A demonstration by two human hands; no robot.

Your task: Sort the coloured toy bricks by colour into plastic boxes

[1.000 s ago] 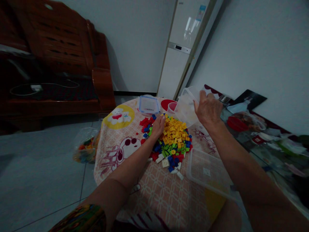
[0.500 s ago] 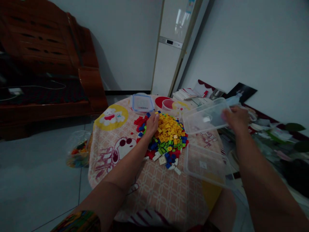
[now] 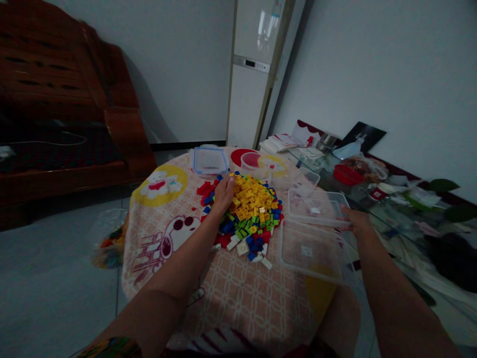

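Observation:
A heap of toy building bricks (image 3: 253,196) lies on the cloth, yellow on top, with green, blue, red and white ones around the lower edge. At its left side rests my left hand (image 3: 224,194), fingers curled in against the bricks; what they hold is hidden. My right hand (image 3: 356,220) grips the right end of a clear plastic container (image 3: 316,208), which sits low and level over the right of the table. Just nearer to me lies another clear plastic box or lid (image 3: 307,266) with a small white label.
The round table has a patterned cloth (image 3: 246,293). Toward its far side are a blue-rimmed clear box (image 3: 209,161) and a round clear tub (image 3: 250,160). A cluttered glass table (image 3: 387,219) adjoins on the right. A bag of colourful pieces (image 3: 110,243) stands on the floor left.
My right hand has brought the clear container down from a raised, tilted position to a level one near the table. My left hand stays at the brick heap. The view has shifted slightly right.

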